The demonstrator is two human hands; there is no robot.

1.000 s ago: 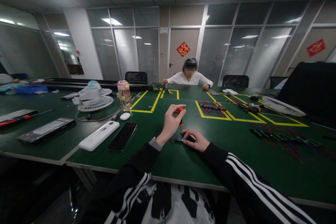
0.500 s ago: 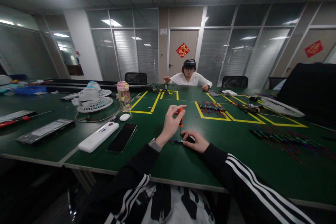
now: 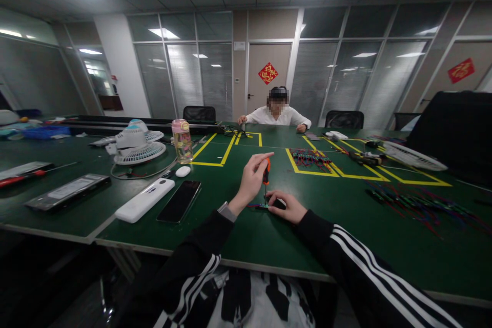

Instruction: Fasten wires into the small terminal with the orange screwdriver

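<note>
My left hand (image 3: 253,178) is closed round the orange-and-black handle of a screwdriver (image 3: 266,171), which stands upright with its shaft pointing down. The tip meets a small green circuit board (image 3: 262,206) with thin coloured wires on its left side, lying on the green table (image 3: 246,243). My right hand (image 3: 288,206) rests low on the table, thumb and fingers closed at the board's right end. A dark thing shows under its palm; I cannot make out what it is.
Left of my hands lie a black phone (image 3: 179,202), a white power bank (image 3: 144,200) and a pink-lidded bottle (image 3: 182,141). Wired boards lie inside yellow tape (image 3: 311,159) and in a pile (image 3: 418,206) at right. Across the table sits a person (image 3: 277,113) in white.
The fingers of my left hand have shifted round the screwdriver, so more of its handle shows. My right hand stays in place. The person opposite has lowered a hand to the table.
</note>
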